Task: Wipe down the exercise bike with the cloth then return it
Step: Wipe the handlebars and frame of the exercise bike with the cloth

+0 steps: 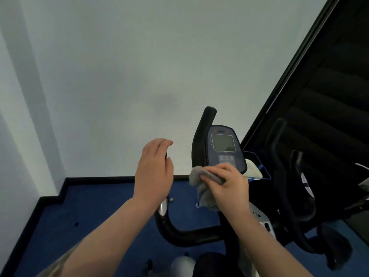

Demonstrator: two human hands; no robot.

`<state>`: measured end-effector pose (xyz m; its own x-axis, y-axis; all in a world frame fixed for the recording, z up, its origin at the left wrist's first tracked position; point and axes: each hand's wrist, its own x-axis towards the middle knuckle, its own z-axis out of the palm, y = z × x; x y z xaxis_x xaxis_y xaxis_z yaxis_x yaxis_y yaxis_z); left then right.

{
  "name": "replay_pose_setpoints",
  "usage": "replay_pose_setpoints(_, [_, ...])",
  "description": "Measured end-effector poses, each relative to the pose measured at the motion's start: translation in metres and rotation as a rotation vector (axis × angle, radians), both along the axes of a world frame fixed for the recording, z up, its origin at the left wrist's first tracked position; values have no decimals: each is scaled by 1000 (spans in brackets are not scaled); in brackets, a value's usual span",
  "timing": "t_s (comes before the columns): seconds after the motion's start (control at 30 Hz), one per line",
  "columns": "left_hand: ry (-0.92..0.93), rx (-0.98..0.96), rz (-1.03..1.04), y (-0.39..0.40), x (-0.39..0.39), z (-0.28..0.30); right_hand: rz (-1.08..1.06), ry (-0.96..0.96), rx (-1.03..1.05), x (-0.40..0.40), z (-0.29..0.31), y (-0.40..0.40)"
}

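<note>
The exercise bike (199,234) stands below me, with black curved handlebars and a console (224,147) with a grey screen. My right hand (229,188) grips a crumpled grey cloth (201,184) at the console's lower edge. My left hand (153,170) is around the upright left handlebar grip, fingers loosely curled over its top; the grip is mostly hidden behind the hand. The far handlebar grip (206,120) rises left of the console.
Blue floor (95,206) with a black skirting edge meets a white wall ahead. On the right a dark window or mirror (329,96) shows a reflection of the bike. A pale object (253,168) lies on a blue-edged ledge beside the console.
</note>
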<state>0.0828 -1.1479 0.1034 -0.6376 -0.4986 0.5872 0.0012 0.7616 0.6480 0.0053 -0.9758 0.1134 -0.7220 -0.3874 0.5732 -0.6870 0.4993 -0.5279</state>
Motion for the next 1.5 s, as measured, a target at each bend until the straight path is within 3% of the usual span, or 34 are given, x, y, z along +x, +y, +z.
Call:
replay_pose_setpoints(0.2, [33, 25, 27, 6, -5, -3, -36, 20, -86, -32, 24, -51])
replay_pose_setpoints(0.47, [59, 29, 53, 8, -8, -8, -56, -29, -150, -17, -3, -24])
replay_pose_setpoints(0.67, [42, -4, 66, 8, -9, -8, -61, 24, -182, -39, 31, -50])
replay_pose_setpoints(0.8, [69, 15, 64, 8, -8, -10, -166, 170, -452, -55, 77, -37])
replay_pose_setpoints(0.87, [71, 7, 66, 7, -9, -10, -57, 221, -364, -61, 105, -44])
replay_pose_setpoints(0.93, [60, 4, 67, 6, -9, -11, 60, 167, -154, -62, 117, -58])
replay_pose_setpoints(1.0, [55, 7, 67, 7, -9, -10, 118, 59, -90, -62, 113, -64])
replay_pose_setpoints(1.2, [57, 8, 65, 6, -9, -11, 79, -353, -476, -63, 69, -38])
replay_pose_setpoints(1.33, [60, 1, 64, 6, -10, -10, 124, -461, -750, -62, 67, -63])
replay_pose_setpoints(1.4, [50, -1, 69, 6, -11, -11, 98, -449, -725, -53, 53, -67])
replay_pose_setpoints(1.5, [57, 10, 71, 6, -10, -11, 99, -402, -490, -36, 24, -46])
